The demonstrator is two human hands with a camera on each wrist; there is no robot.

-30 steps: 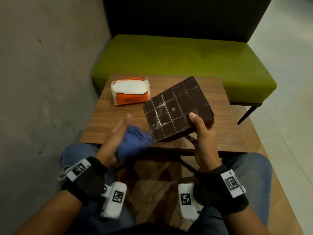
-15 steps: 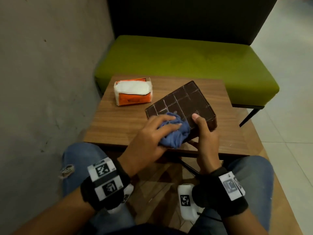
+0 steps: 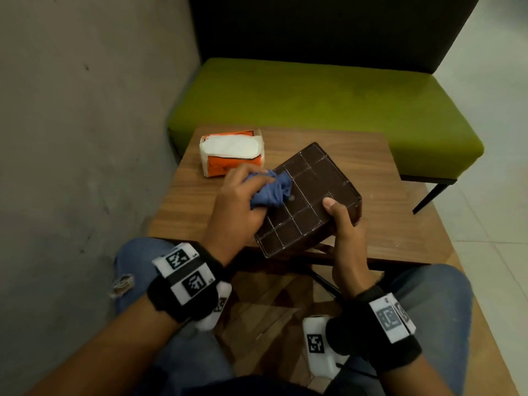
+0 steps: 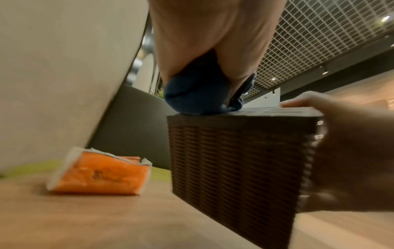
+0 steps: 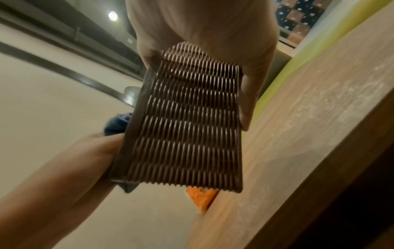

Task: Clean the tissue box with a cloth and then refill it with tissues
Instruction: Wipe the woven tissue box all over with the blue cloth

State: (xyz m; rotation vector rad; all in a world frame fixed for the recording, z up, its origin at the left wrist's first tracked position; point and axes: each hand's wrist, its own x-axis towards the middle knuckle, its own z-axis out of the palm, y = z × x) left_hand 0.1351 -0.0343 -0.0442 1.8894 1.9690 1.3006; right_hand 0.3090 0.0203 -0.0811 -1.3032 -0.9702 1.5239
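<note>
Brown and ribbed along its sides, the tissue box (image 3: pixel 310 195) is tilted above the near edge of the wooden table (image 3: pixel 185 201), its gridded flat face turned up toward me. My right hand (image 3: pixel 344 235) grips it at the near right corner, thumb on the top face and fingers wrapped under the side (the right wrist view shows them curled against the woven wall). My left hand (image 3: pixel 237 201) is clenched around a bunched blue cloth (image 3: pixel 271 190) and presses it onto the left part of that gridded face. Farther back on the table, near the wall, lies the orange tissue pack (image 3: pixel 231 154), white tissue showing at its open top, apart from the box. Behind the table stands a green bench (image 3: pixel 314 101).
</note>
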